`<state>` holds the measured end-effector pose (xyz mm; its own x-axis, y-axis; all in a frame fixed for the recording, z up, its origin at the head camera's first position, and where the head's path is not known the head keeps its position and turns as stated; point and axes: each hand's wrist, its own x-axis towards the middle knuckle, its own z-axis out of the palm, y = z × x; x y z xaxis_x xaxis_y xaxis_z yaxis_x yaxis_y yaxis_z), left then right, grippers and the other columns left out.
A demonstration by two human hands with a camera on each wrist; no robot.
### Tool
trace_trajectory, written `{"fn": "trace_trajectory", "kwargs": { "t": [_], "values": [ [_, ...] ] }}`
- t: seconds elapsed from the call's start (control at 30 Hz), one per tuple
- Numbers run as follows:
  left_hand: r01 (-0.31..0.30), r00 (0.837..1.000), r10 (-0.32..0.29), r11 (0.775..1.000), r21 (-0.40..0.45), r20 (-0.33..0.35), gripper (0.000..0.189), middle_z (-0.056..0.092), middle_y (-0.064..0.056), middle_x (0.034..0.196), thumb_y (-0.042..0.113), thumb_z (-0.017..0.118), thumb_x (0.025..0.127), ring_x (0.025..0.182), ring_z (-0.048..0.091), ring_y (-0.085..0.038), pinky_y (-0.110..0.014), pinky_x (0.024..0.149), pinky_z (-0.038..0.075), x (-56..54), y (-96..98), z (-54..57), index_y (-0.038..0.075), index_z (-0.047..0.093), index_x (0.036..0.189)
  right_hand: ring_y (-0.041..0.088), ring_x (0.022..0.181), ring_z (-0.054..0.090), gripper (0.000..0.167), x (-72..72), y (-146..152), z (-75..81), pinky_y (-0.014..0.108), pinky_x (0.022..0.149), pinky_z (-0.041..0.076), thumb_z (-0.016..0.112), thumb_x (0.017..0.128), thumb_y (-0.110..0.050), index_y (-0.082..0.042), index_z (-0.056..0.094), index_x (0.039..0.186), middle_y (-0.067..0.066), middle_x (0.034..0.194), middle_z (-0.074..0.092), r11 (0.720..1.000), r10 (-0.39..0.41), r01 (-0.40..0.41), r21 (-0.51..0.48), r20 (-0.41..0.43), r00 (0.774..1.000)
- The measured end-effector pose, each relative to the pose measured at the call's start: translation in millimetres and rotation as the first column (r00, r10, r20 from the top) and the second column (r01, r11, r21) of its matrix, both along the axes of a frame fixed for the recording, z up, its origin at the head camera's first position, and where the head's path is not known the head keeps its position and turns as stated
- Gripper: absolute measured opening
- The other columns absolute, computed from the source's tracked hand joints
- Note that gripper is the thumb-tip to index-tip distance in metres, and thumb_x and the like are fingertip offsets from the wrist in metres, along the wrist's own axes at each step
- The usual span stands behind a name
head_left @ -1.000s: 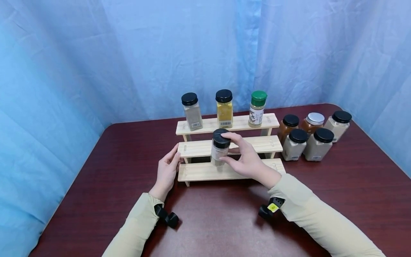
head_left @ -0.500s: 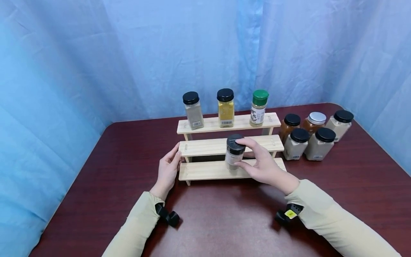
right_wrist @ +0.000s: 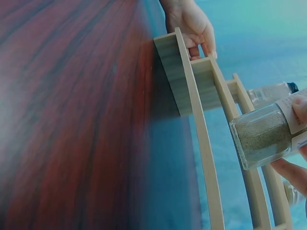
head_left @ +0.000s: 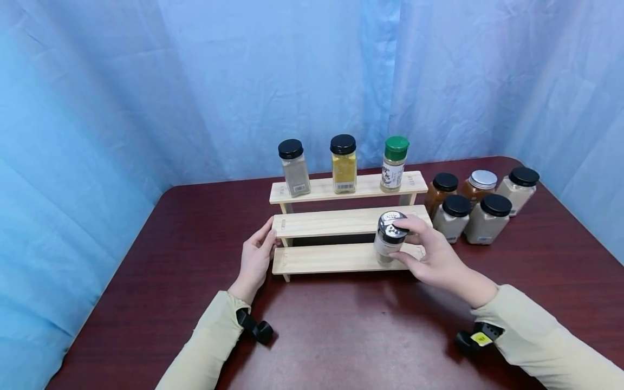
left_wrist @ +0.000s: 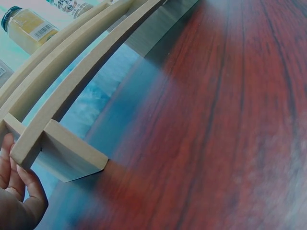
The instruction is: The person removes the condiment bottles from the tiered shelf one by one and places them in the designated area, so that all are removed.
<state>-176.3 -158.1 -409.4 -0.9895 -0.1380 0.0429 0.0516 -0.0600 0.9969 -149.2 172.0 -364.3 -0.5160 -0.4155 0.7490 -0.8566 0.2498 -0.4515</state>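
A three-tier wooden spice rack point(head_left: 336, 259) stands mid-table. My left hand point(head_left: 255, 257) pinches its left end by the middle shelf; in the left wrist view the thumb and fingers point(left_wrist: 31, 191) curl at the wood. With my right hand point(head_left: 434, 254) I grip a glass spice jar point(head_left: 387, 248) by its side and lid, over the right half of the lower shelf. Its black lid tips toward me. Greyish powder fills the jar's lower part point(right_wrist: 266, 136) in the right wrist view. Whether its base touches a shelf I cannot tell.
On the top shelf stand a grey-powder jar point(head_left: 296, 172), a yellow-powder jar point(head_left: 344, 168) and a green-capped bottle point(head_left: 392, 168). Several more jars, among them a silver-lidded jar point(head_left: 480, 187) and a black-lidded jar point(head_left: 489, 221), cluster right of the rack. Blue curtains point(head_left: 244, 81) surround the table.
My right hand has carried the jar rightward along the front of the rack, and its lid now tips toward me. The left hand stays at the rack's left end.
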Motion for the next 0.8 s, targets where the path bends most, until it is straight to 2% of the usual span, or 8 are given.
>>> {"fn": "trace_trajectory", "kwargs": {
  "t": [0.1,0.23,0.43,0.63,0.8],
  "values": [
    [-0.001,1.000,0.001,1.000,0.000,0.000,0.043,0.063,0.005,0.106,0.010,0.049,0.099,0.074,0.055,-0.001,-0.015,0.059,0.039,-0.1,0.1,-0.4,0.007,0.045,0.141,-0.002,0.113,0.049,0.052,3.4,11,-2.2,0.011,0.084,0.047,0.060,0.089,-0.032,0.008,0.046,0.118,0.000,0.116,0.053,1.000,0.018,-0.018,-0.018,0.027,0.999],
    [-0.008,1.000,0.008,1.000,0.020,0.002,0.042,0.064,0.007,0.101,0.009,0.049,0.098,0.073,0.056,-0.001,-0.014,0.060,0.041,0.2,1.1,0.0,0.007,0.046,0.140,-0.001,0.111,0.050,0.053,9.0,25,-5.0,0.012,0.085,0.047,0.060,0.090,-0.032,0.011,0.045,0.117,-0.009,0.119,0.049,0.999,0.034,-0.033,-0.020,0.064,0.997],
    [-0.003,1.000,0.003,0.999,0.033,-0.006,0.043,0.064,0.010,0.094,0.008,0.049,0.099,0.072,0.055,-0.001,-0.014,0.060,0.041,1.9,0.7,0.2,0.004,0.043,0.141,-0.007,0.112,0.048,0.059,17.6,49,-8.2,0.007,0.082,0.045,0.055,0.091,-0.042,0.009,0.046,0.119,-0.017,0.124,0.046,0.995,-0.094,0.092,0.051,0.038,0.995],
    [0.001,1.000,-0.001,1.000,0.032,-0.007,0.043,0.064,0.010,0.095,0.008,0.048,0.099,0.072,0.055,0.000,-0.014,0.060,0.041,2.7,0.5,0.5,0.004,0.042,0.142,-0.013,0.109,0.048,0.066,22.5,71,-9.0,0.005,0.081,0.045,0.051,0.090,-0.047,0.011,0.042,0.122,-0.022,0.128,0.042,0.981,-0.177,0.174,0.090,0.022,0.984],
    [-0.004,1.000,0.004,1.000,0.027,-0.005,0.043,0.064,0.012,0.092,0.008,0.048,0.099,0.072,0.055,0.000,-0.014,0.060,0.040,2.5,1.3,1.2,0.005,0.043,0.141,-0.017,0.104,0.047,0.071,26.8,89,-6.0,0.003,0.078,0.044,0.052,0.087,-0.047,0.010,0.038,0.127,-0.027,0.126,0.042,0.966,-0.235,0.227,0.124,0.057,0.970]
  ]
}}
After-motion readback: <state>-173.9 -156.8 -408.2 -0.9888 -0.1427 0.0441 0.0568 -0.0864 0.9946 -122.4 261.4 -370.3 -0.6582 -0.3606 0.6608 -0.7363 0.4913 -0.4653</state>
